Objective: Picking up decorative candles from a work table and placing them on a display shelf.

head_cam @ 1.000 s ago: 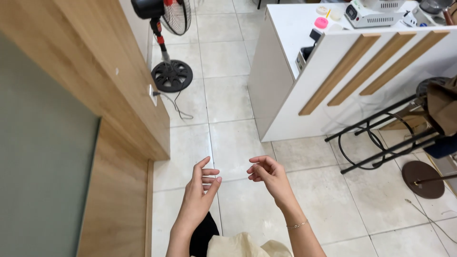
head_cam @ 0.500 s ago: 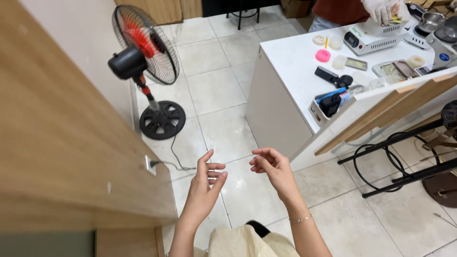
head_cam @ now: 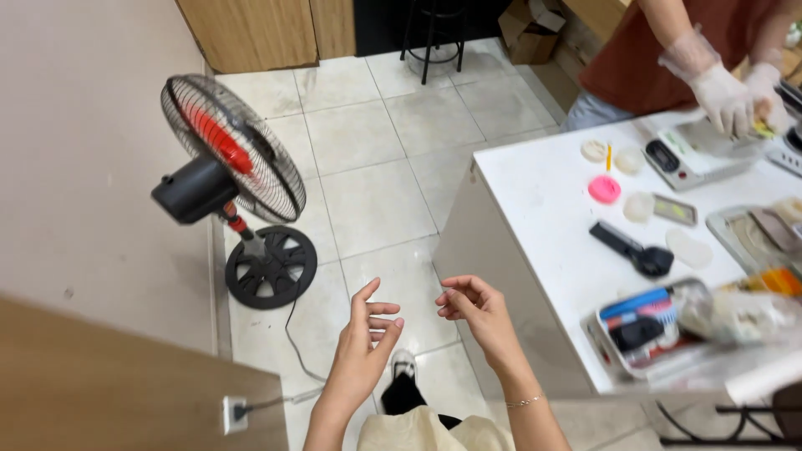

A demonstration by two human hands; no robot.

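Pink round lid (head_cam: pixel 603 189) on white counter (head_cam: pixel 543 225)

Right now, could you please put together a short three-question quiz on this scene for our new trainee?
1. True or false: the left hand and the right hand each hold a tool.
2. Which stands on the tiled floor left of the hands? A) a pedestal fan B) a ladder C) a bucket
3. What does the other person at the white counter wear on the hands?

Key
1. False: both hands are bare, open and hold nothing, raised above the floor.
2. A, with red blades, a black base and a cord along the floor.
3. Thin, clear gloves.
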